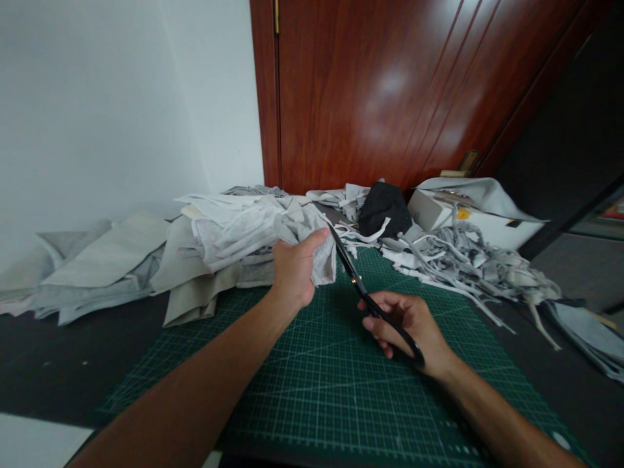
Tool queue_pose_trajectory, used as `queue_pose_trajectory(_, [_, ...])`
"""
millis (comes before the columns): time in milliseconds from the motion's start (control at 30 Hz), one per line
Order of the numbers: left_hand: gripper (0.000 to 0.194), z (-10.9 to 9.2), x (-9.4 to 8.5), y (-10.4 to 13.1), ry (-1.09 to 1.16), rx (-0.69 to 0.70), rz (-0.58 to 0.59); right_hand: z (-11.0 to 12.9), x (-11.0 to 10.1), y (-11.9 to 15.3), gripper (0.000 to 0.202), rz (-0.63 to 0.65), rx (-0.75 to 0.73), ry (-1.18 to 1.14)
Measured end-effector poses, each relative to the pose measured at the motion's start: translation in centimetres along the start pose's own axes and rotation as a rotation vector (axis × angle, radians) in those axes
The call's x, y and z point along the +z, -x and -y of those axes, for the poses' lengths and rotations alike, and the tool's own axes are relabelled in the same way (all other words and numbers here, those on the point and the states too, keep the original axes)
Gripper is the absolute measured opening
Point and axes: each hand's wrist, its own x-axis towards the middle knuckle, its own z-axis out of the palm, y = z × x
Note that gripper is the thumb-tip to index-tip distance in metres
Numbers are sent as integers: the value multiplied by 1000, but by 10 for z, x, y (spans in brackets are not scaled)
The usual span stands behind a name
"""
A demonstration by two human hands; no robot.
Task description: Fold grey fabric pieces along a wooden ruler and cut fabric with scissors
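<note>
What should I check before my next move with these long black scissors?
1. Left hand gripping the soft light-grey fabric: ok.
2. Right hand holding the long black scissors by the handles: ok.
3. Left thumb safely away from the blades: cannot tell; they look close.
4. Blades touching the fabric: cannot tell from this angle.
5. Green gridded cutting mat below both hands: ok.
6. Tangled grey-and-white fabric strips apart from the scissors: ok.
</note>
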Motion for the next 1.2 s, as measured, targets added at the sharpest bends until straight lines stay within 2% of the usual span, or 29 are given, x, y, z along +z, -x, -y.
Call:
queue_pose_trajectory(400, [48,0,0,0,-22,17,-2,-3,0,0,45,-14,-32,42])
queue_pose_trajectory(633, [39,0,0,0,-11,15,15,-4,1,2,43,-3,-51,74])
queue_pose_trajectory(1200, [39,-1,-1,0,-23,1,44,-1,1,2,46,-4,-31,40])
